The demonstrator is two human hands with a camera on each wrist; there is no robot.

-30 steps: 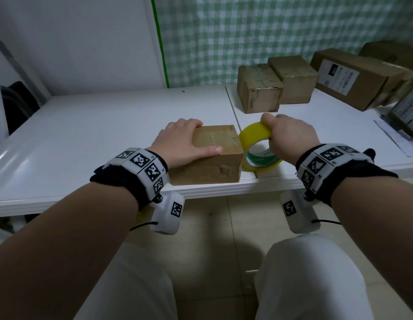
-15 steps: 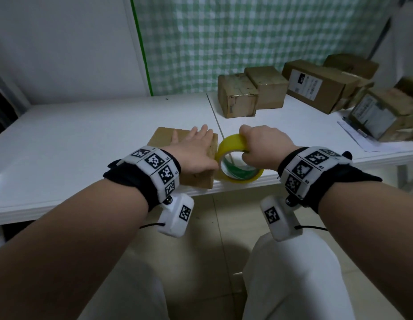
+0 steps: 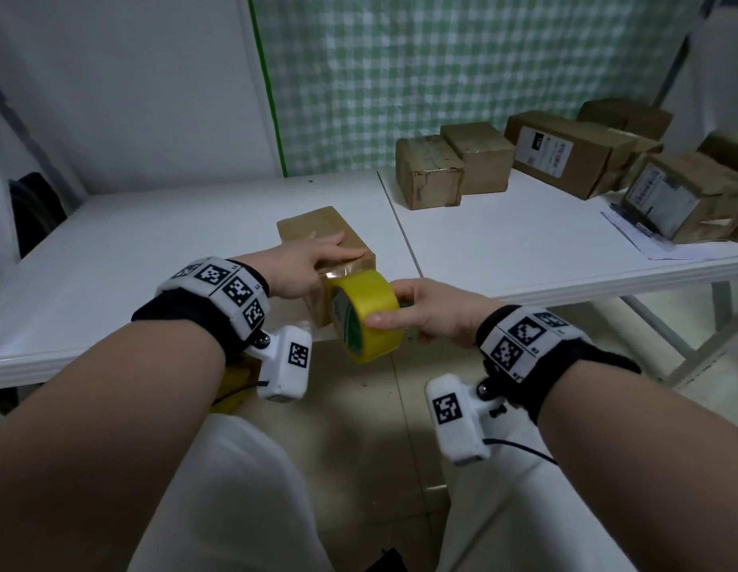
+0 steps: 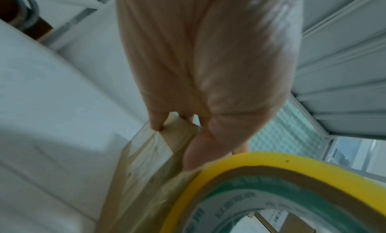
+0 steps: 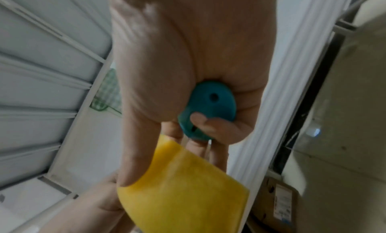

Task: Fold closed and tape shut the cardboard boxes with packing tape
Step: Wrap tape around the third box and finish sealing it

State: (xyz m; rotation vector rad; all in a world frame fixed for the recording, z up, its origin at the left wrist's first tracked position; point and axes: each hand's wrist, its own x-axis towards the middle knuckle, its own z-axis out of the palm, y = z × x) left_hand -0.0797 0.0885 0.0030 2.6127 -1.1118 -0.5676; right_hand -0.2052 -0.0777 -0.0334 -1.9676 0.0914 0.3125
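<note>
At the near edge of the white table (image 3: 111,258) the left hand (image 3: 307,266) lies with straight fingers flat on the small cardboard box (image 3: 318,229). The right hand (image 3: 431,313) pinches the yellow tape roll (image 3: 367,319), held just off the box's near end, with a teal object (image 5: 208,107) curled in its palm.

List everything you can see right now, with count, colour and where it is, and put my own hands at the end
box being taped: one, brown, near table edge, under the left hand.
tape roll: one, yellow with green inner core, off the table edge against the box's near end.
teal object: one, tucked in the right palm; what it is, unclear.
other boxes: at least six, brown, some labelled, far right of the table.
paper sheet: white, under the rightmost boxes.
table: white.
checked curtain: green and white, behind.
left hand: flat on the box top.
right hand: grips the roll.
</note>
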